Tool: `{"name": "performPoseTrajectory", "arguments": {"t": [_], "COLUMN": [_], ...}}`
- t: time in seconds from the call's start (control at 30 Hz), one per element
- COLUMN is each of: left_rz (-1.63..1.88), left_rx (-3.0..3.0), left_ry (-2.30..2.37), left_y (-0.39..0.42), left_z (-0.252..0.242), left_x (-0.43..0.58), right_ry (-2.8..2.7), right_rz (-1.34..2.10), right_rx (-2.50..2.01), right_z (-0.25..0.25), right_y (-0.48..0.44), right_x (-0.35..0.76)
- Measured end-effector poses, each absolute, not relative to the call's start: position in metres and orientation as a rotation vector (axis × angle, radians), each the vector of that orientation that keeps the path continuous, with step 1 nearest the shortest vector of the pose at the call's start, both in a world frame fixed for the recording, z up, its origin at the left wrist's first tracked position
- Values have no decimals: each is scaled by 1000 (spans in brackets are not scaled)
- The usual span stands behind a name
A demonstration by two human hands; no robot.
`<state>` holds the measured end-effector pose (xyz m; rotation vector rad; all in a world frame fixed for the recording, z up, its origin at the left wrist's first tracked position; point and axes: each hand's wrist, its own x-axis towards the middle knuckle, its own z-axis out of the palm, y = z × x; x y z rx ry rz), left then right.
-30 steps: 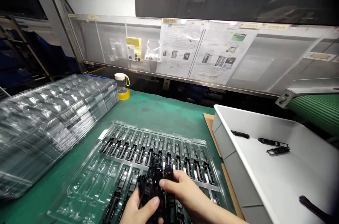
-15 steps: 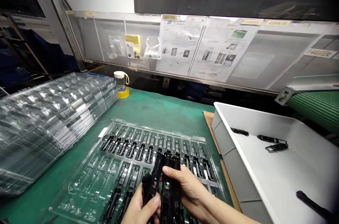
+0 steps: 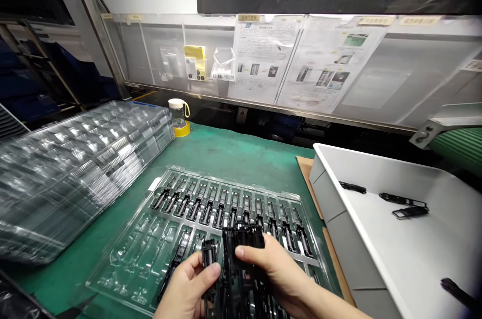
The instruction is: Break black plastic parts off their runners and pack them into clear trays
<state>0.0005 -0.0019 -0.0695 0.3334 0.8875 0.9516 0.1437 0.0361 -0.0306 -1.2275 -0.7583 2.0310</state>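
My right hand is closed around a bundle of several long black plastic parts, its thumb across their front. To its left, my left hand pinches one similar black part between thumb and fingers, close beside the bundle. Both hands are over the lower half of a clear plastic blister tray. The tray's far row holds several black parts standing side by side in slots. In the near row, the slots at the left hold nothing; the slots behind my hands are hidden.
A tall stack of clear trays stands at the left. The grey-white bin at the right holds several loose black parts. A lidded bottle rests on a yellow tape roll at the back. Instruction sheets hang behind.
The part in my left hand now stands upright and apart from the bundle, where before it was among tilted parts. The view has shifted slightly, so the surroundings sit further right.
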Motion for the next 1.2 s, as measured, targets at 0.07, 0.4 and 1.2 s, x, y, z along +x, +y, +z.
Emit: {"name": "performPoseTrajectory", "arguments": {"t": [0.07,0.4,1.2], "left_rz": [981,974,916], "left_rx": [381,478,305], "left_ry": [933,991,948], "left_y": [-1,-1,-1], "left_z": [-70,-63,-33], "left_x": [2,3,6], "right_ry": [-786,-691,-537], "right_rz": [2063,2101,2200], "right_rx": [-1238,-1239,-1121], "right_z": [-32,-35,-35], "right_y": [33,27,22], "right_x": [142,137,140]}}
